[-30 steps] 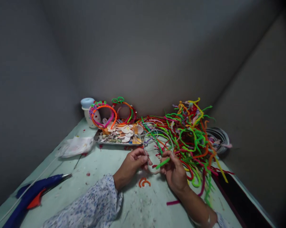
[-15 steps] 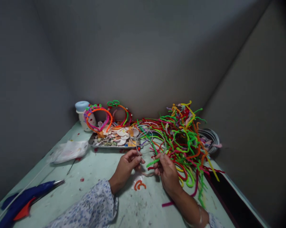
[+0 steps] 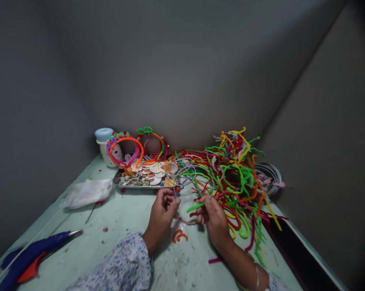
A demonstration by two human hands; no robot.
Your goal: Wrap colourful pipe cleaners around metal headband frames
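A thin silvery wire curves in loose loops over the table between my hands. Its one end runs into the pinched fingers of my left hand. My right hand is closed on the other side of the wire, thumb against fingertips. A short green pipe cleaner sticks out leftward from the right fingers. Below the hands, a pinkish-brown pipe cleaner spans the gap, and small orange curled pieces lie on the table. What exactly the fingertips press on is partly hidden.
Colourful pipe cleaners heap up at the right, beside a wire coil. A metal tray holds shells and stones, with decorated headbands above. A jar, plastic bag and blue glue gun are at left.
My left hand has shifted slightly, its fingers curling closer around the wire end. The right hand stays nearly in place; the view has moved a little.
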